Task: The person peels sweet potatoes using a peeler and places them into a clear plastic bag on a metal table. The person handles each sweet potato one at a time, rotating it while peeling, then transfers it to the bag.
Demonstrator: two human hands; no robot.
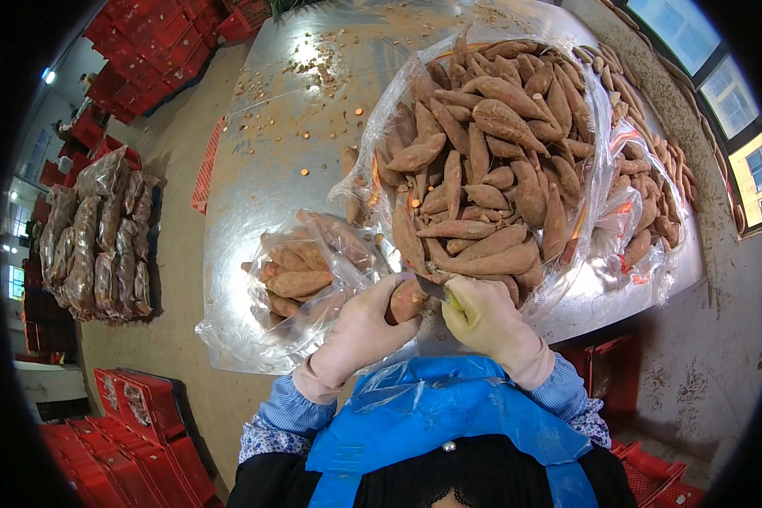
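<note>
My gloved left hand (pixel 373 320) grips a sweet potato (pixel 407 301) above the table's front edge. In my gloved right hand (pixel 482 314) is a small knife (pixel 432 287) with a yellow-green handle, its blade at the upper end of that sweet potato. Just beyond both hands lies a big open plastic bag (pixel 600 184) heaped with sweet potatoes (pixel 508 127). A smaller clear plastic bag (pixel 228 330), to the left of my left hand, holds several more sweet potatoes (pixel 300 283).
Trimmed ends and crumbs of soil (pixel 317 70) litter the metal table (pixel 273 171). Another bag of sweet potatoes (pixel 648 216) sits at the right. Red crates (pixel 133 406) and filled bags (pixel 101 241) stand on the floor at left. A wall with windows (pixel 733 108) runs along the right.
</note>
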